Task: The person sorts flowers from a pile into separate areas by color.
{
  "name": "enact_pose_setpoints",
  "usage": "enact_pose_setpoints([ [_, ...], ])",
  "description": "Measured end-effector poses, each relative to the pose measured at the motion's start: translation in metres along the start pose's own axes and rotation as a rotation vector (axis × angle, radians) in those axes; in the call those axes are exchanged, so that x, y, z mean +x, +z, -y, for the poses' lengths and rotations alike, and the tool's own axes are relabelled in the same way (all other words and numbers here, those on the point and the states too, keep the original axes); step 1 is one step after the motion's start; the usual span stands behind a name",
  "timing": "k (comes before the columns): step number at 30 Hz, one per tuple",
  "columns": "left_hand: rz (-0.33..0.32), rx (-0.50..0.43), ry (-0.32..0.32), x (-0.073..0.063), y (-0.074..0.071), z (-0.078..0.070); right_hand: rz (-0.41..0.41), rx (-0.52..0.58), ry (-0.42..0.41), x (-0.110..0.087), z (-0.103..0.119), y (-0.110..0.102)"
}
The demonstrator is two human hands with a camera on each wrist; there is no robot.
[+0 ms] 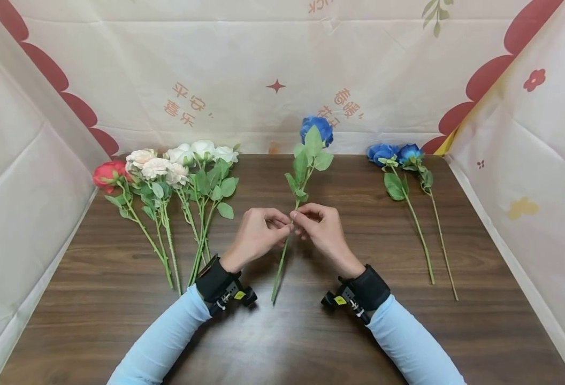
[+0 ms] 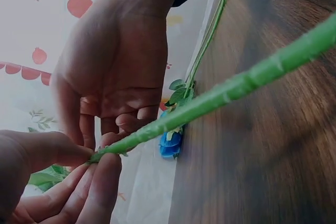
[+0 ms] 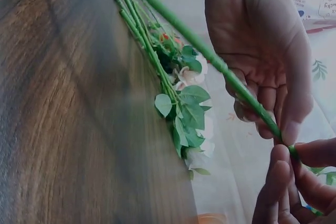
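Observation:
A single artificial blue rose (image 1: 316,128) stands tilted over the middle of the table, its bloom and leaves pointing to the back wall. My left hand (image 1: 258,235) pinches its green stem (image 2: 226,90) between thumb and fingers, below the leaves. From the other side my right hand (image 1: 323,230) pinches the same stem, thumb and fingertips close beside those of the left. In the right wrist view the stem (image 3: 210,56) runs between both hands' fingertips. The bloom is mostly out of sight in both wrist views.
Two more blue roses (image 1: 410,155) lie at the right on the brown wooden table (image 1: 282,353). On the left lie a red rose (image 1: 111,175), several pale pink roses (image 1: 154,168) and several white roses (image 1: 203,151). Printed cloth (image 1: 234,64) encloses the back and sides.

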State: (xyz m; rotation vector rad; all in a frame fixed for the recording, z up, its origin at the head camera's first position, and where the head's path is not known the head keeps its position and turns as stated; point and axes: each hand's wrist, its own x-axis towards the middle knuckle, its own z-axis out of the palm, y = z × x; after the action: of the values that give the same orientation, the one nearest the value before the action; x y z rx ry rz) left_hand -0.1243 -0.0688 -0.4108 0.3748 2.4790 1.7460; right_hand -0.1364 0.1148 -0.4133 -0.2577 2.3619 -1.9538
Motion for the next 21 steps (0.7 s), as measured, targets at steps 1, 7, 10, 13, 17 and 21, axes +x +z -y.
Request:
enact_pose_setpoints([
  [1, 0.005, -0.003, 0.004, 0.000, 0.000, 0.000, -0.005, -0.007, -0.006, 0.000, 0.001, -0.001],
  [7, -0.006, 0.044, 0.075, 0.001, 0.003, -0.001, -0.023, -0.047, -0.005, 0.000, 0.001, -0.012],
  [10, -0.043, 0.089, 0.116, 0.001, 0.003, -0.001, -0.021, -0.112, 0.029, 0.000, -0.002, -0.026],
  [13, -0.064, 0.103, 0.124, 0.001, 0.001, -0.002, 0.010, -0.235, 0.074, 0.002, -0.008, -0.048],
  [17, -0.069, 0.105, 0.112, -0.001, -0.003, -0.003, 0.085, -0.447, 0.112, 0.010, -0.014, -0.087],
  [21, -0.058, 0.118, 0.107, -0.001, -0.007, -0.004, 0.134, -0.626, 0.147, 0.020, -0.015, -0.127],
])
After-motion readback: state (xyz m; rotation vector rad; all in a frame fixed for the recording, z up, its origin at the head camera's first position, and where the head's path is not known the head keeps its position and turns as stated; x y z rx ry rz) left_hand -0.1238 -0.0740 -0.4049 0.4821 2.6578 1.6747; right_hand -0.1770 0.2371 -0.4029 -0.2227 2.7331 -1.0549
